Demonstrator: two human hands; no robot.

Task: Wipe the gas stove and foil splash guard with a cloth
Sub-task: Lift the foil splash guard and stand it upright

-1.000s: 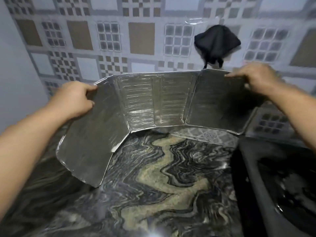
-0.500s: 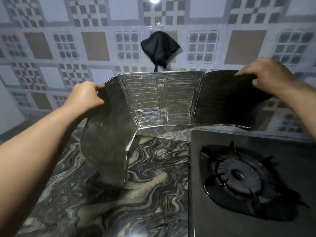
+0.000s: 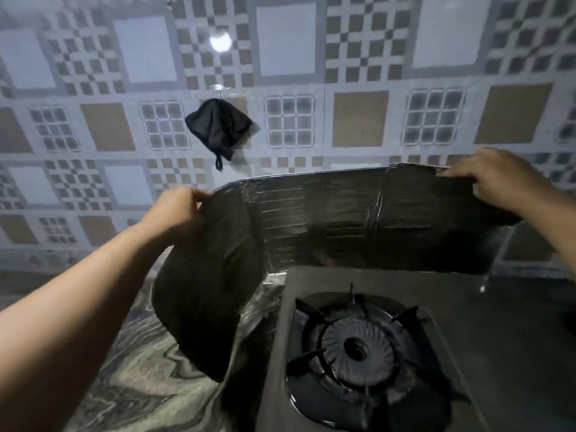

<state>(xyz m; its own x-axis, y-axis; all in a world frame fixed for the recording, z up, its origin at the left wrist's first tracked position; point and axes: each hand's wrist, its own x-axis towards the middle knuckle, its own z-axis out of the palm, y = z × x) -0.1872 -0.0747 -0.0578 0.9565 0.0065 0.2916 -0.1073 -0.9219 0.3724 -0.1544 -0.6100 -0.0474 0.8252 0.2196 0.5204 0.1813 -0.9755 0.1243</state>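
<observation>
— What do you have on the hands?

— My left hand [image 3: 177, 210] is curled over the top edge of the left panel of the foil splash guard [image 3: 311, 219], thumb and fingers pinching it. My right hand [image 3: 495, 179] grips the top edge of the right panel the same way, fingers folded over the rim.

— And where does the guard sit?

— It stands upright in three folds, wrapped around the back and left side of the gas stove [image 3: 467, 338]. The left panel hangs down over the marbled countertop [image 3: 131, 375], just beside the stove's left edge. The middle panel runs behind the stove.

— Anything else I should know about?

— The burner [image 3: 358, 347] with its black pan support is in plain view on the stove top. A dark cloth [image 3: 218, 126] hangs bunched from a hook on the patterned tile wall [image 3: 290, 48], above the guard and apart from both hands. A lamp's glare shows on the tiles higher up.
</observation>
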